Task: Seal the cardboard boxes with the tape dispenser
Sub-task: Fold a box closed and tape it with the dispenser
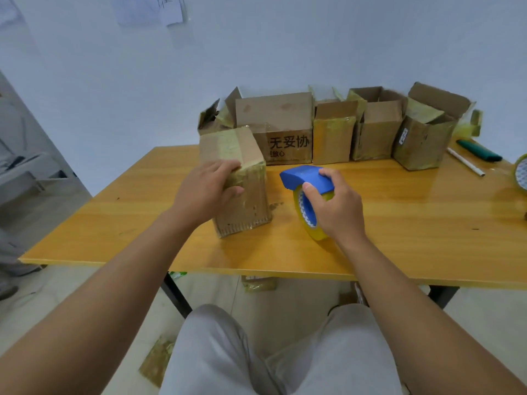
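Note:
A closed cardboard box (245, 192), wrapped in yellowish tape, stands on the wooden table (413, 223) left of centre. My left hand (205, 189) grips its near upper corner, fingers over the top and thumb on the side. Just right of the box, my right hand (336, 206) holds a blue tape dispenser (305, 176) carrying a roll of clear yellowish tape (310, 226); the roll's lower edge is at the tabletop. Behind them, along the wall, stands a row of several open cardboard boxes (285, 129) with flaps up.
A green sleeve-like object (479, 151) and a white pen (464, 165) lie at the table's far right. Another tape roll (522, 172) is cut off by the right edge. Scraps of tape and cardboard lie on the floor under the table. My knees are below the near edge.

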A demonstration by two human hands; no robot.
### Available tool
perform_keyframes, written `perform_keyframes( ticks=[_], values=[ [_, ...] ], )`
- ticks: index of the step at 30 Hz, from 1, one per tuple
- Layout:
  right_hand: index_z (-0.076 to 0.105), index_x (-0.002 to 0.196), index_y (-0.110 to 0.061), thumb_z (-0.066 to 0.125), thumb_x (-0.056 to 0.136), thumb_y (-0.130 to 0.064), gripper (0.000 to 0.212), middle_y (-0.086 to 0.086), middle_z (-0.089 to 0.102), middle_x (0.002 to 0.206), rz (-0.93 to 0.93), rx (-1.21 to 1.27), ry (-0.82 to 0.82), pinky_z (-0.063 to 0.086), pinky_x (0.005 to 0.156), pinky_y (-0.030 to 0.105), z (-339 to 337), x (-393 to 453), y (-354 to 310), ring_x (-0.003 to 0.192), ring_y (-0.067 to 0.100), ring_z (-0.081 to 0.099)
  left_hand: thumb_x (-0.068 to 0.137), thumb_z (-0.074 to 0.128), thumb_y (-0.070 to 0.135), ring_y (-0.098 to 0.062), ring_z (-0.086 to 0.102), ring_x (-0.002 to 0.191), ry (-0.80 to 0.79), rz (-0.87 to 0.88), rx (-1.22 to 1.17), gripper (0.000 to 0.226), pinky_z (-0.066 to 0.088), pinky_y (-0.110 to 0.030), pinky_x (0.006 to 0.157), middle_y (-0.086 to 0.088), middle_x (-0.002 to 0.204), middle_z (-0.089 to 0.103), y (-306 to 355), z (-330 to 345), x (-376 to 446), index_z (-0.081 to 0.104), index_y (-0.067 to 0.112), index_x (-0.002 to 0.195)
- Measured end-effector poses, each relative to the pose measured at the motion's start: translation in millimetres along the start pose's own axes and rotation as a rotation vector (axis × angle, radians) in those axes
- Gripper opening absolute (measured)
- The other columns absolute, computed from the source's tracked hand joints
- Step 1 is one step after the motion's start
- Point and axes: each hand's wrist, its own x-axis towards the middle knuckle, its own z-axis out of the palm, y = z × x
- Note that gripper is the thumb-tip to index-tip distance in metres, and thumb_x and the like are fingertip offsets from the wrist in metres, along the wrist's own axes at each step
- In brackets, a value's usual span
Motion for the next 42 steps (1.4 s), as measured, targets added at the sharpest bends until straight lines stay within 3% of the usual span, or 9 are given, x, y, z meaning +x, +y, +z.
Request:
perform_keyframes(
  ticks=[6, 12, 17, 20, 24, 27, 31, 38, 42],
  values=[
    [0.058, 0.125, -0.016, 0.065, 0.093, -0.039, 0.040, 0.007, 0.064, 0.109, -0.030, -0.023, 0.099, 0.047, 0.077, 0.039, 5.8, -9.8, 0.1, 0.095, 0.029, 0.057, 0.096, 0.060, 0.037, -0.029, 0.056, 0.118, 0.086, 0.000, -0.046, 0.038, 0.043, -0.041, 0.090, -0.004, 0.128, 0.066, 0.6, 5.7, 3.8, 0.062, 0.016, 0.128],
    [0.057, 0.126, -0.016, 0.066, 0.094, -0.038, 0.040, 0.009, 0.064, 0.112, -0.011, -0.043, 0.135, 0.048, 0.078, 0.042, 9.7, -12.7, -2.0, 0.096, 0.029, 0.057, 0.087, 0.070, 0.043, -0.034, 0.047, 0.126, 0.021, 0.136, 0.148, 0.063, 0.041, -0.046, 0.098, -0.009, 0.143, 0.052, -6.2, 9.1, -0.1, 0.050, 0.014, 0.140],
    [0.057, 0.125, -0.016, 0.065, 0.094, -0.038, 0.039, 0.007, 0.063, 0.111, 0.003, -0.061, 0.156, 0.046, 0.075, 0.037, 11.9, -15.2, -5.7, 0.095, 0.027, 0.057, 0.083, 0.062, 0.063, -0.036, 0.042, 0.124, 0.067, 0.024, 0.241, 0.068, 0.039, -0.047, 0.098, -0.013, 0.140, 0.049, -3.4, 16.4, -5.0, 0.050, 0.023, 0.137],
    [0.056, 0.126, -0.017, 0.063, 0.094, -0.039, 0.040, 0.007, 0.062, 0.108, 0.017, -0.078, 0.159, 0.045, 0.074, 0.036, 12.3, -15.3, -8.5, 0.092, 0.026, 0.056, 0.086, 0.061, 0.062, -0.034, 0.047, 0.117, 0.109, 0.010, 0.222, 0.063, 0.037, -0.042, 0.096, -0.012, 0.133, 0.054, 0.6, 20.3, -5.5, 0.053, 0.021, 0.132],
    [0.056, 0.128, -0.018, 0.062, 0.094, -0.042, 0.041, 0.007, 0.062, 0.105, 0.039, -0.096, 0.146, 0.046, 0.074, 0.038, 12.5, -12.4, -11.5, 0.091, 0.026, 0.056, 0.088, 0.054, 0.065, -0.028, 0.046, 0.123, 0.082, -0.002, 0.171, 0.071, 0.041, -0.039, 0.098, -0.008, 0.136, 0.055, -0.7, 16.5, -5.2, 0.045, 0.017, 0.140],
    [0.056, 0.128, -0.018, 0.062, 0.094, -0.042, 0.042, 0.009, 0.063, 0.107, 0.044, -0.109, 0.142, 0.047, 0.075, 0.040, 12.6, -11.0, -12.0, 0.093, 0.028, 0.057, 0.093, 0.053, 0.056, -0.022, 0.041, 0.130, 0.037, -0.021, 0.055, 0.064, 0.047, -0.040, 0.090, -0.002, 0.139, 0.055, -16.1, 6.8, -4.0, 0.040, 0.018, 0.142],
    [0.056, 0.129, -0.018, 0.062, 0.094, -0.041, 0.042, 0.010, 0.063, 0.107, 0.040, -0.113, 0.138, 0.049, 0.076, 0.043, 13.2, -11.0, -11.5, 0.093, 0.029, 0.057, 0.091, 0.064, 0.046, -0.023, 0.031, 0.137, -0.064, 0.074, 0.069, 0.069, 0.039, -0.039, 0.104, 0.001, 0.153, 0.040, -26.0, 1.9, -7.1, 0.037, 0.020, 0.148],
    [0.055, 0.129, -0.017, 0.062, 0.095, -0.041, 0.042, 0.009, 0.061, 0.104, 0.028, -0.118, 0.138, 0.047, 0.071, 0.038, 13.3, -11.3, -9.5, 0.089, 0.027, 0.056, 0.092, 0.064, 0.045, -0.025, 0.043, 0.131, 0.017, 0.057, -0.038, 0.058, 0.037, -0.041, 0.106, -0.002, 0.146, 0.050, -21.1, 3.2, -8.6, 0.049, 0.017, 0.141],
    [0.054, 0.129, -0.016, 0.061, 0.095, -0.040, 0.042, 0.008, 0.060, 0.104, 0.022, -0.110, 0.136, 0.049, 0.072, 0.041, 12.5, -13.4, -9.6, 0.090, 0.027, 0.056, 0.095, 0.064, 0.031, -0.026, 0.049, 0.128, 0.073, 0.016, -0.148, 0.042, 0.041, -0.040, 0.100, 0.000, 0.139, 0.058, -21.0, 3.1, -6.4, 0.059, 0.017, 0.134]
  ],
)
